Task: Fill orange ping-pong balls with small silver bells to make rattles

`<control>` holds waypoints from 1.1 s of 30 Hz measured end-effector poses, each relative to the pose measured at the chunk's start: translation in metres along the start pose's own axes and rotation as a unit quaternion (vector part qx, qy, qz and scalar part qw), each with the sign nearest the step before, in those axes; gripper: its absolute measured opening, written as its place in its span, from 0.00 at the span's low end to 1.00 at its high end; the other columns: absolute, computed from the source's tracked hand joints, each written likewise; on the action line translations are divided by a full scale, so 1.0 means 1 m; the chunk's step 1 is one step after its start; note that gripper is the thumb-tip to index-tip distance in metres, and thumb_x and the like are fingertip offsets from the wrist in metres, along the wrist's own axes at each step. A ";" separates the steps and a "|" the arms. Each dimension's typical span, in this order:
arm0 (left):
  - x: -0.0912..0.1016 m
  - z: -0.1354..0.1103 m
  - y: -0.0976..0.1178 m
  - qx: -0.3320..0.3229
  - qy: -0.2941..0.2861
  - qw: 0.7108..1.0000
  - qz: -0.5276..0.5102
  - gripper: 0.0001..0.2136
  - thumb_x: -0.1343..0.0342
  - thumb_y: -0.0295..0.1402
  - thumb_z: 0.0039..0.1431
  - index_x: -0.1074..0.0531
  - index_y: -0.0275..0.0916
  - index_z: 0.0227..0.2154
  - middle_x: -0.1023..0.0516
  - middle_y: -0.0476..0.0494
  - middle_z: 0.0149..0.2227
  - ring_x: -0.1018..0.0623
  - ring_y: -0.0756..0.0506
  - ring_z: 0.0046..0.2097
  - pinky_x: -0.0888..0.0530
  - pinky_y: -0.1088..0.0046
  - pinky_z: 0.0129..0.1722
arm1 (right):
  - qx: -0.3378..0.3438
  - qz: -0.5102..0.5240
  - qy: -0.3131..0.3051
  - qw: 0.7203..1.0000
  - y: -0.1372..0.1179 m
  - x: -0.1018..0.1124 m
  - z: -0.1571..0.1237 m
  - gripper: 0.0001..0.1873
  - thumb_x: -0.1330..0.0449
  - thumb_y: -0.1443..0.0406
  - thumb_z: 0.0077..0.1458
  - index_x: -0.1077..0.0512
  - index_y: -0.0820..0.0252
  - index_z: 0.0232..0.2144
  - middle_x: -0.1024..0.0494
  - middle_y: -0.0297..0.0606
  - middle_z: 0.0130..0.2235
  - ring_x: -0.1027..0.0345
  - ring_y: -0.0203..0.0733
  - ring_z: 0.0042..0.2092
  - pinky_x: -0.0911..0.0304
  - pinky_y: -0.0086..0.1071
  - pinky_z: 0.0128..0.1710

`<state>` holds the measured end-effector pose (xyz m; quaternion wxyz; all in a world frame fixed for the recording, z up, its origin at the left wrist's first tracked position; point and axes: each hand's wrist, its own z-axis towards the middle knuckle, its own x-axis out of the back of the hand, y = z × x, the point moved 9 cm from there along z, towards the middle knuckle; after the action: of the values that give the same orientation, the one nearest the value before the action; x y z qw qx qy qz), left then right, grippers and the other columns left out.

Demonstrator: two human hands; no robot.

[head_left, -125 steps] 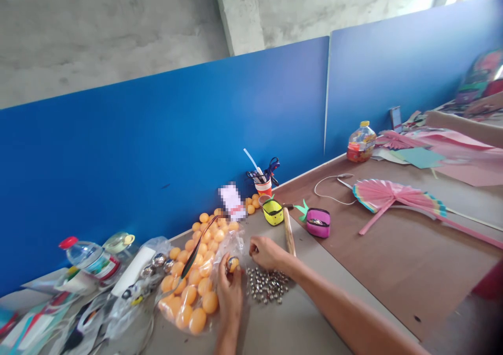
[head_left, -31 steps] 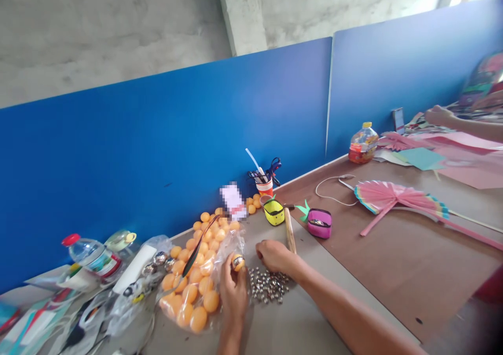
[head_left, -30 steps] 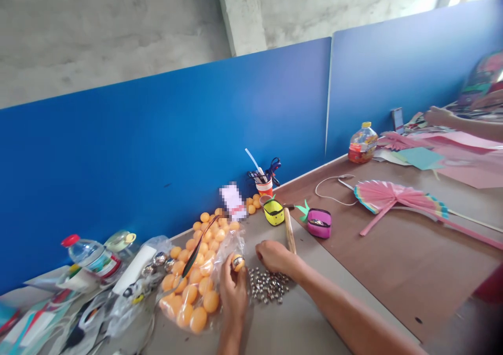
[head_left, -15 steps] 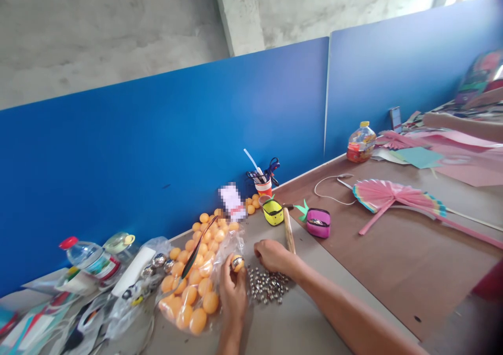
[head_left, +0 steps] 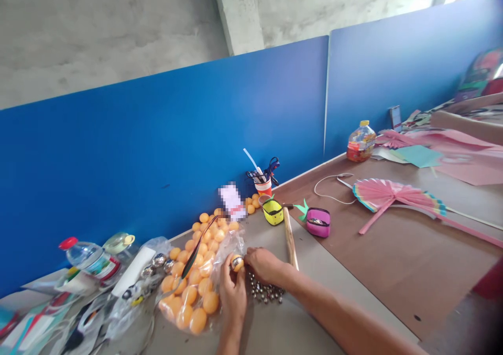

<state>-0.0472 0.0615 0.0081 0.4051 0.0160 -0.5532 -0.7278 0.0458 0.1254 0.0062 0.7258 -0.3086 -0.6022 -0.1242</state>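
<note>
We should steady the silver-banded ball (head_left: 237, 263), pinched in our left grip (head_left: 233, 290) left of the metal beads (head_left: 269, 293), pressing lightly with our right grip (head_left: 265, 265), whose closure we cannot tell.

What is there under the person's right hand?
Small shiny metal balls show along the near side of the right hand, on the grey work surface. What lies directly beneath the hand is covered, so I cannot tell.
</note>
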 end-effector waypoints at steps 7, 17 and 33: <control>0.000 0.000 -0.001 0.008 0.002 1.000 -0.005 0.21 0.47 0.43 0.54 0.30 0.35 0.47 0.24 0.32 0.48 0.26 0.37 0.51 0.29 0.56 0.51 | -0.043 0.062 0.026 0.997 0.013 0.008 -0.003 0.11 0.47 0.71 0.52 0.25 0.64 0.35 0.22 0.46 0.38 0.28 0.43 0.36 0.39 0.30 0.34; -0.002 -0.002 -0.004 0.057 -0.016 0.998 -0.034 0.23 0.47 0.43 0.54 0.32 0.35 0.50 0.25 0.32 0.49 0.24 0.38 0.49 0.27 0.58 0.48 | -0.114 0.600 0.065 0.789 0.034 0.010 0.004 0.05 0.46 0.72 0.46 0.32 0.61 0.27 0.31 0.28 0.20 0.38 0.32 0.22 0.44 0.25 0.25; -0.004 -0.001 -0.013 0.055 -0.009 0.998 -0.032 0.21 0.47 0.42 0.54 0.32 0.39 0.50 0.25 0.35 0.51 0.26 0.37 0.52 0.28 0.57 0.51 | -0.151 0.661 0.037 0.734 0.019 -0.005 0.002 0.05 0.46 0.74 0.44 0.32 0.63 0.24 0.32 0.27 0.16 0.43 0.29 0.19 0.51 0.24 0.21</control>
<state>-0.0511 0.0640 -0.0050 0.3753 0.0495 -0.5953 -0.7087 0.0533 0.1401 -0.0043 0.5902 -0.7297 -0.1925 0.2864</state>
